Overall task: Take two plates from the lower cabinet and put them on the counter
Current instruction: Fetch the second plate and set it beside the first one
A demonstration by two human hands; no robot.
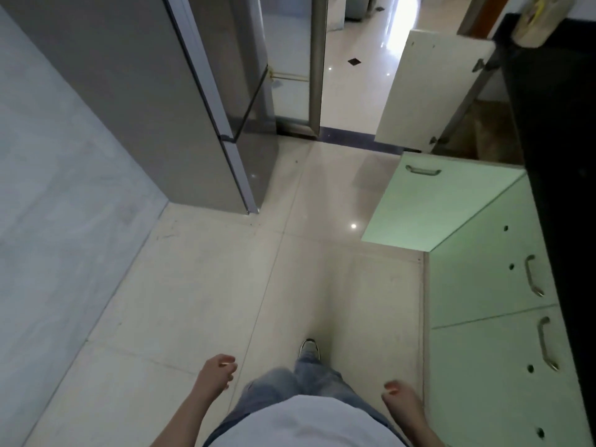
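Note:
No plates are visible. A black counter (558,130) runs down the right side, with light green lower cabinets (483,317) under it. Two cabinet doors stand swung out over the floor: a green one (429,204) and, farther away, a white one (429,88). What the open cabinets hold is hidden from here. My left hand (216,374) hangs at my side with loosely curled fingers and nothing in it. My right hand (401,400) hangs close to the shut cabinet fronts, also with nothing in it.
A tall grey fridge (154,91) stands at the left, beside a pale wall (48,204). Straight ahead is a doorway with a metal-framed glass door (290,59). Tiled floor (258,269) lies between fridge and cabinets. My foot (308,348) is stepping forward.

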